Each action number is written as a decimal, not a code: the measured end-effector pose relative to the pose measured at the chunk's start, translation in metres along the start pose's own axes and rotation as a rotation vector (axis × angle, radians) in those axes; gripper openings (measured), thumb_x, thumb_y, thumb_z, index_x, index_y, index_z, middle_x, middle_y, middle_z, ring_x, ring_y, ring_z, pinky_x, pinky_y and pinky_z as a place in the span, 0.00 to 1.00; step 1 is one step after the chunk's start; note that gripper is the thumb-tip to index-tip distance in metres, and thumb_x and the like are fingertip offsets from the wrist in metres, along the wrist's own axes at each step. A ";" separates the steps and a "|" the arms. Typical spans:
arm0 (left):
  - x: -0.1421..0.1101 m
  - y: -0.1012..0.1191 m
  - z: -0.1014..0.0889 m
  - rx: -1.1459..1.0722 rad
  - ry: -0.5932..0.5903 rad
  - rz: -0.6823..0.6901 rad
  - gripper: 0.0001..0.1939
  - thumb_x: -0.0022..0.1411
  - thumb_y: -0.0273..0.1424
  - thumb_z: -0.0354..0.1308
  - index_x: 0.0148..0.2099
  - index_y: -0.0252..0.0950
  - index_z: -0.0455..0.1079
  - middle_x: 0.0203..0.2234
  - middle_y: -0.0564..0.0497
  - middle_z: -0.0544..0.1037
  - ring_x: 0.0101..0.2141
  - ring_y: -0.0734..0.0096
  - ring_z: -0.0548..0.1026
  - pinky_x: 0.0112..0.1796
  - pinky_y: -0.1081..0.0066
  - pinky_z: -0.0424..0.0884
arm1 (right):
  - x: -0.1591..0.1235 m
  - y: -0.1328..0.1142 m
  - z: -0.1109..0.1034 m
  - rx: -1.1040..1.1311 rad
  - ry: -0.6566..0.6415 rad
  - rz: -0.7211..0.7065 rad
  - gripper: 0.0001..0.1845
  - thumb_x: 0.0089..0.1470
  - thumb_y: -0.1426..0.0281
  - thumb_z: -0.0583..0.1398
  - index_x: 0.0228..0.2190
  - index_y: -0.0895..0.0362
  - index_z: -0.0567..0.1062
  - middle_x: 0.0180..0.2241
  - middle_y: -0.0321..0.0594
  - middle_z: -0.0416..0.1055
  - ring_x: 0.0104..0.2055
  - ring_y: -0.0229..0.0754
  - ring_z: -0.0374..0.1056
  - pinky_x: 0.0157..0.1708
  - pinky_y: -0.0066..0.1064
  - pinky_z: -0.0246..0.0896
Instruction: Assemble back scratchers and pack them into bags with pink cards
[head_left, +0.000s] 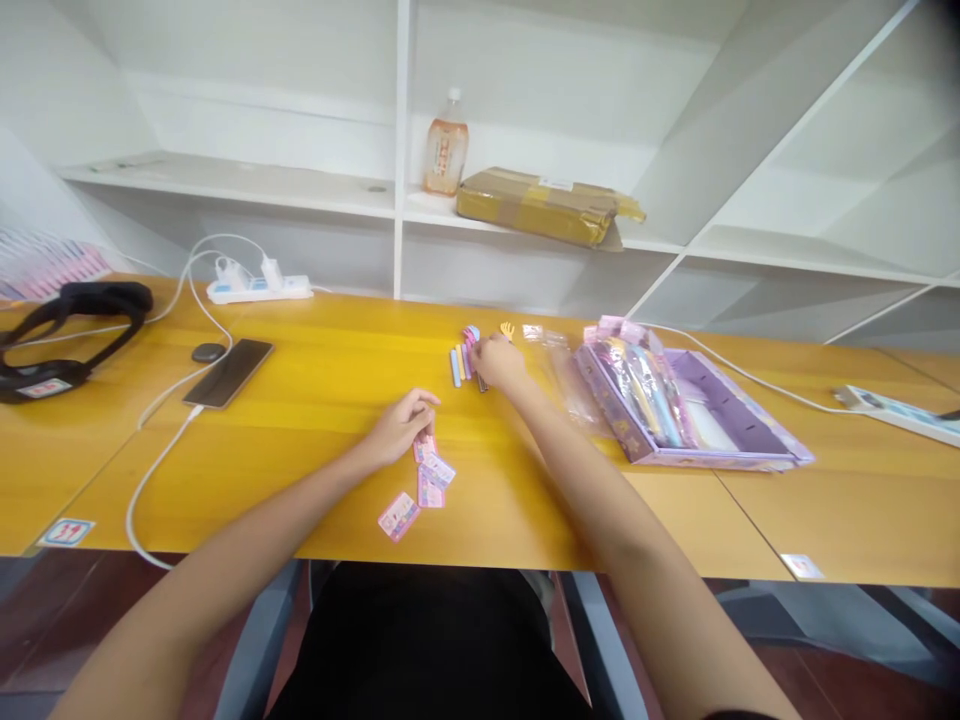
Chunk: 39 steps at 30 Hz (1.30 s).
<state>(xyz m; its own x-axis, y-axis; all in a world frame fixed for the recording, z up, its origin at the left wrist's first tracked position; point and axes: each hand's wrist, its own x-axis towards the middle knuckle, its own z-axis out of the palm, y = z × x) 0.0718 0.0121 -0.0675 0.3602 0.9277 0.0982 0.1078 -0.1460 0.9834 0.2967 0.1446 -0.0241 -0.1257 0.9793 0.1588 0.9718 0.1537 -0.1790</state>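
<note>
My right hand (498, 360) is closed over a small row of coloured pieces; its fingertips and anything in them are hidden. Beside its fingers lie a light blue stick (455, 368), a purple stick (466, 361) and a rounded pink-and-blue piece (471, 334). Just beyond the knuckles sits a small yellow piece (508, 330) with prongs. My left hand (405, 425) rests on the table, fingers loosely bent and partly apart, with its fingertips at the edge of a pink card (424, 448). Several similar cards overlap below it, and one pink card (398, 516) lies apart, nearer me.
Clear plastic wrappers (564, 370) lie right of my right hand, against a purple box (720, 459) with packaged items inside. Leftward are a phone (229, 373) with a white cable, a power strip (259, 289) and a black headset (71, 335). Shelves rise behind, holding a bottle (447, 145) and a taped carton (540, 205).
</note>
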 end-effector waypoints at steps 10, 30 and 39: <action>-0.004 0.005 0.005 0.040 -0.038 -0.006 0.12 0.71 0.36 0.53 0.53 0.38 0.64 0.28 0.56 0.73 0.27 0.71 0.73 0.30 0.71 0.70 | 0.035 -0.006 0.011 -0.078 -0.169 0.163 0.22 0.66 0.60 0.60 0.51 0.63 0.80 0.51 0.63 0.78 0.57 0.59 0.74 0.53 0.40 0.67; -0.007 0.006 0.011 0.067 -0.060 0.090 0.21 0.70 0.46 0.62 0.55 0.37 0.66 0.39 0.49 0.76 0.33 0.70 0.76 0.33 0.69 0.72 | -0.108 -0.030 -0.009 0.595 -0.204 -0.268 0.22 0.70 0.60 0.49 0.27 0.56 0.70 0.25 0.36 0.70 0.27 0.38 0.64 0.32 0.29 0.58; -0.007 0.001 0.017 -0.055 -0.039 0.087 0.25 0.61 0.40 0.72 0.51 0.38 0.63 0.38 0.51 0.76 0.37 0.70 0.75 0.41 0.67 0.73 | -0.132 -0.039 0.009 0.708 -0.115 -0.328 0.17 0.73 0.56 0.47 0.36 0.52 0.65 0.30 0.38 0.71 0.30 0.42 0.67 0.32 0.31 0.60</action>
<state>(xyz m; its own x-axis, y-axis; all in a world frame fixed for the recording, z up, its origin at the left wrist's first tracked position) 0.0853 0.0001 -0.0702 0.4016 0.8981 0.1790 0.0242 -0.2058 0.9783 0.2737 0.0103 -0.0468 -0.4415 0.8709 0.2160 0.5283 0.4469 -0.7220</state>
